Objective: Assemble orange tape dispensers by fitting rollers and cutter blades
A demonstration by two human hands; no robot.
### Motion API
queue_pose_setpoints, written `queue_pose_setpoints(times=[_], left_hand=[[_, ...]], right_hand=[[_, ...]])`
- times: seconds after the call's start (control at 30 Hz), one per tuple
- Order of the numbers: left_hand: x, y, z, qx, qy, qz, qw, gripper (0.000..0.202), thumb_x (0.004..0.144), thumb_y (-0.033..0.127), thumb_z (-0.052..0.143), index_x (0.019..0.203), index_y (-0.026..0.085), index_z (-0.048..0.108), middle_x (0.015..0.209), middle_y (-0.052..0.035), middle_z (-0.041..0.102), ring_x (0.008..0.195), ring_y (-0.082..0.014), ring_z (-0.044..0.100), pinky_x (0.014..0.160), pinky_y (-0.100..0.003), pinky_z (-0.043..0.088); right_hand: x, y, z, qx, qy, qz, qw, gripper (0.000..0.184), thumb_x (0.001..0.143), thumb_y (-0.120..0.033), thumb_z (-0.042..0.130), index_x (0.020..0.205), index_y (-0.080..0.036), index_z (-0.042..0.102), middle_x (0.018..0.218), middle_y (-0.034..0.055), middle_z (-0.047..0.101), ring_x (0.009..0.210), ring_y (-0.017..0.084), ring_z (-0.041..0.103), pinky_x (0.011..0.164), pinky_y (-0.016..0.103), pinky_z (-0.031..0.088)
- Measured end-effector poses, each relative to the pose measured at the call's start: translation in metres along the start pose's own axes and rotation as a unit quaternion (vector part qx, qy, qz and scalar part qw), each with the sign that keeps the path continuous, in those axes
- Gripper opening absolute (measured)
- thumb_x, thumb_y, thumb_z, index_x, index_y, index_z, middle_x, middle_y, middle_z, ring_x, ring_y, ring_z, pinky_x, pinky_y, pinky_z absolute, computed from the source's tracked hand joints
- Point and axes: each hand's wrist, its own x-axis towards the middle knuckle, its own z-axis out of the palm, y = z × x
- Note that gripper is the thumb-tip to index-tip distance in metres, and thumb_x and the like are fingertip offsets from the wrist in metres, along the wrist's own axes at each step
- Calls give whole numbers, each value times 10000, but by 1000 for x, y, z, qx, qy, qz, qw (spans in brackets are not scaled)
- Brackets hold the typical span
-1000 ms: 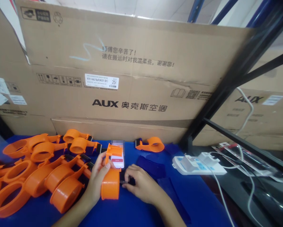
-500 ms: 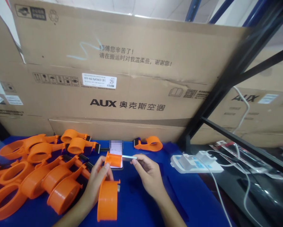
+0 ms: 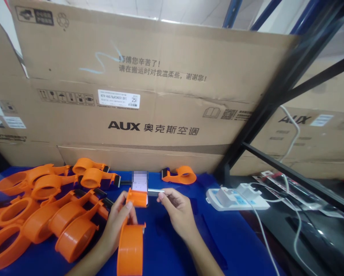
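My left hand (image 3: 116,222) is wrapped round an orange plastic tape dispenser (image 3: 131,237), its ring toward me and its flat head (image 3: 137,197) pointing away. My right hand (image 3: 176,209) pinches a thin toothed metal blade strip (image 3: 156,190) at its right end. The strip's other end meets the dispenser's head. A phone (image 3: 139,182) lies on the blue table (image 3: 235,237) just behind the head, partly hidden by it.
A heap of several orange dispensers (image 3: 45,207) fills the table's left. One more dispenser (image 3: 180,175) lies behind my right hand. A white power strip (image 3: 236,199) with plugs and cables sits right. Large cardboard boxes (image 3: 149,88) wall the back; a black metal frame (image 3: 278,99) rises right.
My right hand lifted off the table, where it was picking something up, and now holds the metal strip up at the dispenser's head. My left hand drew the dispenser nearer.
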Motion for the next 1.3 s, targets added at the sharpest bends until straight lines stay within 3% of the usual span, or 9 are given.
queue_pose_setpoints(times=[0.2, 0.4, 0.6, 0.87, 1.1, 1.3], left_hand=[[1, -1, -2, -11, -4, 4, 1000, 331, 892, 539, 678, 906, 219, 592, 554, 33, 629, 424, -117, 542, 480, -217, 480], [0, 1, 0, -18, 14, 2, 1000, 298, 889, 497, 695, 937, 218, 602, 573, 39, 640, 452, -107, 583, 512, -195, 485], [0, 12, 2, -12, -36, -28, 999, 384, 874, 579, 655, 921, 201, 609, 476, 47, 554, 356, -104, 452, 412, -201, 411], [6, 5, -6, 59, -27, 14, 998, 338, 830, 491, 719, 983, 200, 637, 518, 68, 519, 411, -88, 372, 436, -193, 355], [6, 12, -5, 26, -51, 29, 998, 305, 847, 453, 717, 1009, 200, 669, 517, 80, 449, 446, -79, 305, 450, -184, 304], [6, 16, -7, 66, -52, 52, 995, 263, 886, 389, 708, 1070, 201, 695, 541, 78, 445, 452, -74, 280, 442, -180, 272]], right_hand=[[-5, -5, -1, -61, -9, -9, 998, 349, 937, -486, 657, 758, -187, 636, 674, -6, 570, 619, 138, 482, 569, 242, 400], [-7, -13, -2, -92, -31, -26, 995, 336, 963, -454, 629, 751, -196, 590, 702, -15, 531, 654, 140, 469, 609, 243, 397], [-5, -14, -6, -108, -56, -43, 992, 342, 987, -441, 590, 744, -203, 553, 709, -20, 506, 655, 139, 470, 606, 240, 404], [-2, -10, -11, -198, -64, -95, 973, 322, 1005, -376, 559, 727, -215, 533, 649, -26, 475, 601, 139, 450, 570, 251, 373], [-1, -11, -16, -194, -95, -101, 971, 289, 1016, -382, 550, 783, -213, 570, 682, -20, 501, 636, 147, 484, 600, 256, 397], [-1, -12, -13, -228, -69, -115, 964, 296, 1015, -346, 547, 748, -220, 530, 660, -24, 462, 636, 155, 468, 605, 268, 380]])
